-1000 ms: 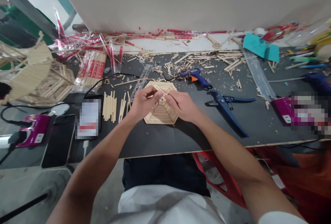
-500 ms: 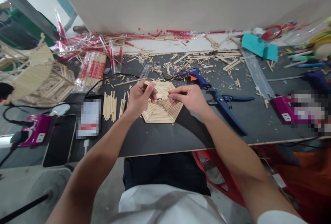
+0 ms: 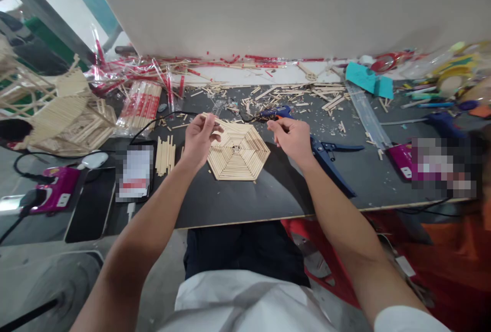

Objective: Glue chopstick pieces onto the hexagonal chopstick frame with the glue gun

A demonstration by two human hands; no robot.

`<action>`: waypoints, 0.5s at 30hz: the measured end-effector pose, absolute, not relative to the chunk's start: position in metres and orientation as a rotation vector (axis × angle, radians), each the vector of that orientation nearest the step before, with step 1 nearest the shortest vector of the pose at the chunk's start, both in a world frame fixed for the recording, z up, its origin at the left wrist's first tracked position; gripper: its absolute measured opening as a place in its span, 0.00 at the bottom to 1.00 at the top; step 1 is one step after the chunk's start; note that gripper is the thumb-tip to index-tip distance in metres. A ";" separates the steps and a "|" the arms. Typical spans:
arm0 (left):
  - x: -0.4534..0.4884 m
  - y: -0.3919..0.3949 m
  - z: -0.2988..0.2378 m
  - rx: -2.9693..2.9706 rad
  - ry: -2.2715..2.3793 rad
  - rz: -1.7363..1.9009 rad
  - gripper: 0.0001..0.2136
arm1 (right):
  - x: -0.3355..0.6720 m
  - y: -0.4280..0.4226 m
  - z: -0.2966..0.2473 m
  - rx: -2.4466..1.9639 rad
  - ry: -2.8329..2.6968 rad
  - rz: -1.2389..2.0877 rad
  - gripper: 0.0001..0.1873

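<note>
LH (image 3: 197, 141) pinching pale wood stick (image 3: 204, 115) | RH (image 3: 295, 138) grip unclear | poss. burn if touching blue plastic gluegun (image 3: 273, 111) twd worktop (image 3: 233, 201) rear edge

On the counter (image 3: 238, 204), a dark-screened phone (image 3: 91, 206) lies between a magenta power strip (image 3: 57, 190) and a lit phone (image 3: 134, 173); teal paper (image 3: 360, 78) sits near the pale wall (image 3: 268, 15).

Shows pale, matt wood, ribbed by tight rows, in the hexagonal panel (image 3: 238, 167), and likewise in the loose sticks (image 3: 164, 157). Has a dark, matt worktop (image 3: 226, 203), clear glossy plastic around the wrapped bundle (image 3: 140, 104), and shiny magenta plastic on the left power strip (image 3: 72, 182). Includes creased, matt white cloth in the shirt (image 3: 230, 299).
</note>
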State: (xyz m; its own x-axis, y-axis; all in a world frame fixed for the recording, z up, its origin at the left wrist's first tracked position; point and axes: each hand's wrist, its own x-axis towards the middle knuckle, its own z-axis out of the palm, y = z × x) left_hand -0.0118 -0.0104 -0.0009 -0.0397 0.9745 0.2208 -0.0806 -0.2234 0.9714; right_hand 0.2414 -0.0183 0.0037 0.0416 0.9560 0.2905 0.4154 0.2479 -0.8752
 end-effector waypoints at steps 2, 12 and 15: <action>-0.008 -0.013 0.000 1.290 1.019 1.391 0.22 | 0.241 -0.016 -0.001 -1.287 -1.489 0.755 0.17; 0.002 -0.026 0.004 1.486 0.948 1.182 0.16 | 0.208 -0.036 0.003 -0.951 -1.823 0.906 0.22; 0.001 -0.028 0.007 1.610 0.996 1.145 0.13 | 0.200 -0.039 0.001 -1.013 -1.741 1.039 0.18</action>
